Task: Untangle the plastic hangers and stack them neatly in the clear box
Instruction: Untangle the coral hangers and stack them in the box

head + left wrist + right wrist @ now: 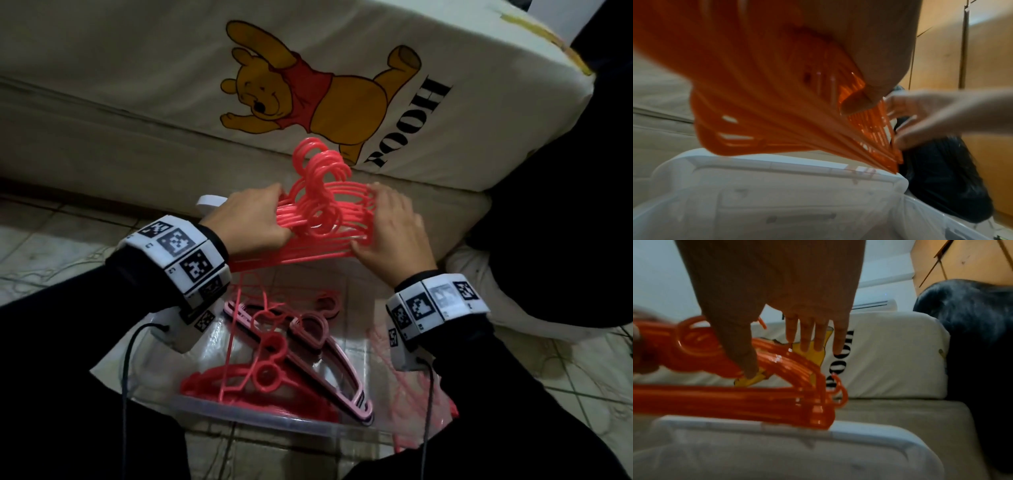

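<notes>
A bundle of coral-red plastic hangers (322, 212) hangs in the air above the clear box (260, 421), hooks pointing up and away. My left hand (253, 222) grips the bundle's left end, its thumb (859, 100) wrapped over the bars (777, 113). At the right end my right hand (387, 222) touches the bundle; its fingers (813, 337) are straight and its thumb (748, 366) presses on the hanger shoulders (756, 399). Inside the box lie several pink and red hangers (274, 370). The box rim (859, 433) sits just under the bundle.
A mattress with a yellow bear print (308, 85) stands right behind the box. Something dark and bulky (548, 205) fills the right side. A thin plastic bag with red hangers (411, 377) lies beside the box's right wall on the tiled floor (51, 246). Wrist cables trail downward.
</notes>
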`<state>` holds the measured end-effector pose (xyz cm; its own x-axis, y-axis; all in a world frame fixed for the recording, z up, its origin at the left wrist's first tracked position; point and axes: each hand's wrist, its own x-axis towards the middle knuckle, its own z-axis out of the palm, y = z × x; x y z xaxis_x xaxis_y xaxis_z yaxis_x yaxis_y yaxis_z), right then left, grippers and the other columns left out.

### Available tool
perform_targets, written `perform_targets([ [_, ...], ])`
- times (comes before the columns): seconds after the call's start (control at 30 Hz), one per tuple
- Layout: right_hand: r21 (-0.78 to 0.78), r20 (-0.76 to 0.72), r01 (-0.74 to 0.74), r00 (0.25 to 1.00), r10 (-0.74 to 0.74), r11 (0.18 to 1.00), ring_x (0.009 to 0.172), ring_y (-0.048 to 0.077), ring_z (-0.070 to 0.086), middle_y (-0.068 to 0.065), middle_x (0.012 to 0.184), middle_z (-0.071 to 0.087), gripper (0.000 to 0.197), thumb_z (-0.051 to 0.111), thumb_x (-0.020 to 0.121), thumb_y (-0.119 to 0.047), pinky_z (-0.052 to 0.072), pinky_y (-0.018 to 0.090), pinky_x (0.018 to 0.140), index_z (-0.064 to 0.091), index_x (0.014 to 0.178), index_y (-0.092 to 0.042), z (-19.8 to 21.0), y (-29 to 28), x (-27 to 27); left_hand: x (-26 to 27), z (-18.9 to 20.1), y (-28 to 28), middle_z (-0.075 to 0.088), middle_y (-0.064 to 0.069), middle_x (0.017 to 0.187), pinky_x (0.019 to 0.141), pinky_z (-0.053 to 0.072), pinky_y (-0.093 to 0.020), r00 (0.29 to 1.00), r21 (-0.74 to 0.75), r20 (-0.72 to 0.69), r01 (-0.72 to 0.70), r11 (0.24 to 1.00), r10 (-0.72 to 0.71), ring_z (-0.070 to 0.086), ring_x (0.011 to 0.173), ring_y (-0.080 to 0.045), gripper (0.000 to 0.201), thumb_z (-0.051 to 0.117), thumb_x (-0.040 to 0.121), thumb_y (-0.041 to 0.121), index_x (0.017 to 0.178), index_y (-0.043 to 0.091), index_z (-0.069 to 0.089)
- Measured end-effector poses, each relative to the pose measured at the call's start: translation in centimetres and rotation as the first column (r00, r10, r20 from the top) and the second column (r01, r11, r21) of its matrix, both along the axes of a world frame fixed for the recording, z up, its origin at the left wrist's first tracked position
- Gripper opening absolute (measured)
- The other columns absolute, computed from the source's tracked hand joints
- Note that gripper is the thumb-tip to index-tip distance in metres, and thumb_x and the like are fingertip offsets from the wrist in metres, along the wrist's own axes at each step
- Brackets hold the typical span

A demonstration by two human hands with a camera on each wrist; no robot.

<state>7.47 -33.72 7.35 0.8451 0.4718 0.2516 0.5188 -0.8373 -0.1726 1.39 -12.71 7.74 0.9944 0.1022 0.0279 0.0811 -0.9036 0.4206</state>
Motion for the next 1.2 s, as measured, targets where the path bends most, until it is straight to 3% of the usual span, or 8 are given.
perform_targets([
  [0.1,-0.068,-0.025,-0.052,0.998,0.05,0.996,0.145,0.02,0.008,0.003,0.157,0.016,0.083,0.065,0.079,-0.03,0.011,0.046,0.116,0.019,0.147,-0.016,-1.1,0.4,-0.2,0.1,0.0,-0.1,0.062,0.0,0.087,0.064,0.039,-0.032,0.999,-0.04,-0.028,0.042,0.998,-0.043,0.059,0.08,-0.023,0.027,0.063,0.077,0.032,0.098,0.019,0.051],
  [0.27,-0.014,-0.052,-0.096,0.994,0.095,0.995,0.146,0.019,0.007,0.003,0.156,0.019,0.077,0.064,0.081,-0.026,0.006,0.048,0.117,0.024,0.146,-0.016,-1.8,1.0,0.4,0.1,0.1,0.2,0.063,0.005,0.084,0.059,0.032,-0.029,0.999,0.011,-0.042,0.005,1.0,-0.004,0.058,0.079,-0.019,0.024,0.064,0.077,0.039,0.094,0.024,0.056],
  [0.4,0.054,-0.003,-0.114,0.993,0.114,0.992,0.138,0.025,0.033,0.006,0.142,0.046,0.068,0.071,0.078,-0.013,0.019,0.048,0.114,0.04,0.139,-0.016,-2.1,1.2,0.8,0.0,0.0,0.1,0.066,0.006,0.086,0.063,0.038,-0.026,0.995,-0.06,-0.081,0.052,0.997,-0.057,0.06,0.079,-0.014,0.023,0.064,0.078,0.044,0.092,0.027,0.059],
  [0.5,0.026,0.049,-0.114,0.992,0.113,0.993,0.096,0.033,0.062,0.01,0.103,0.068,0.032,0.058,0.084,-0.009,0.045,0.041,0.083,0.062,0.114,-0.017,-1.7,1.1,0.9,-0.3,0.2,0.1,0.062,0.012,0.077,0.056,0.033,-0.021,0.99,-0.066,-0.095,0.096,0.993,-0.102,0.056,0.07,-0.008,0.018,0.061,0.081,0.048,0.078,0.033,0.052],
  [0.7,-0.171,0.048,-0.139,0.988,0.149,0.975,0.091,0.036,0.061,0.011,0.103,0.066,0.027,0.046,0.09,-0.012,0.041,0.038,0.067,0.057,0.114,-0.017,-1.8,1.9,0.5,-0.7,-0.4,0.1,0.065,-0.005,0.102,0.08,0.045,-0.039,0.998,0.195,-0.024,0.057,0.979,-0.054,0.061,0.096,-0.03,0.025,0.048,0.075,0.041,0.095,0.025,0.048],
  [1.0,-0.037,0.0,-0.215,0.977,0.215,0.976,0.092,0.036,0.057,0.018,0.1,0.063,0.021,0.049,0.084,0.004,0.02,0.028,0.066,0.054,0.103,-0.003,-1.8,3.5,-0.6,-0.5,-0.6,-0.4,0.06,-0.01,0.107,0.081,0.044,-0.036,0.988,0.09,-0.024,0.153,0.984,-0.152,0.056,0.101,-0.03,0.027,0.058,0.079,0.023,0.104,0.015,0.051],
  [1.1,0.032,-0.002,-0.145,0.989,0.145,0.989,0.086,0.038,0.059,0.016,0.095,0.064,0.015,0.048,0.087,0.0,0.027,0.032,0.064,0.054,0.1,-0.007,-1.6,3.4,0.1,-0.3,-0.3,0.1,0.057,-0.008,0.108,0.086,0.043,-0.04,0.984,0.253,0.073,0.137,0.958,-0.16,0.053,0.102,-0.028,0.048,0.061,0.078,0.032,0.122,0.016,0.05],
  [1.2,0.079,-0.053,-0.125,0.99,0.129,0.989,0.086,0.037,0.06,0.015,0.092,0.066,0.015,0.049,0.087,-0.001,0.035,0.034,0.065,0.056,0.099,-0.008,-1.9,3.6,0.2,-0.2,-0.6,0.2,0.061,-0.01,0.11,0.078,0.044,-0.037,0.991,0.275,0.06,0.095,0.957,-0.116,0.058,0.101,-0.031,0.037,0.057,0.081,0.028,0.115,0.015,0.05],
])
